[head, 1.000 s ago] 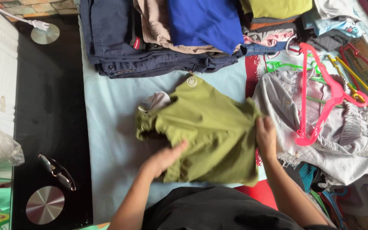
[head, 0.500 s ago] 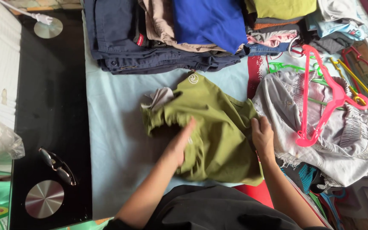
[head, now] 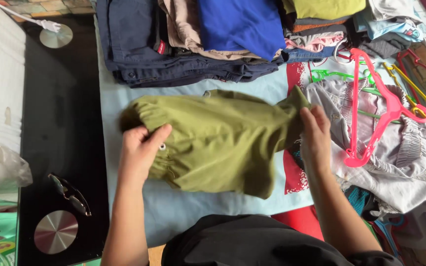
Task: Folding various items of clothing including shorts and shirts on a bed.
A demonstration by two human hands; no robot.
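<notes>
An olive-green garment point(head: 218, 138) with an elastic waistband and a metal snap lies stretched sideways on a light blue cloth point(head: 124, 103). My left hand point(head: 141, 150) grips its gathered waistband end at the left. My right hand point(head: 315, 132) pinches the opposite end at the right, next to a grey garment point(head: 410, 157). Both arms reach in from the bottom edge.
Folded clothes are stacked along the far edge: navy trousers point(head: 139, 54), a blue piece point(head: 242, 24), beige and olive ones. Pink point(head: 375, 113), green, yellow and red hangers lie on the grey garment. Sunglasses point(head: 70, 194) and two round metal discs point(head: 55, 231) rest on the black surface at left.
The olive garment has been pulled out from a bunched heap into a long sideways shape. My left hand moved left to its waistband; my right hand shifted slightly up and right.
</notes>
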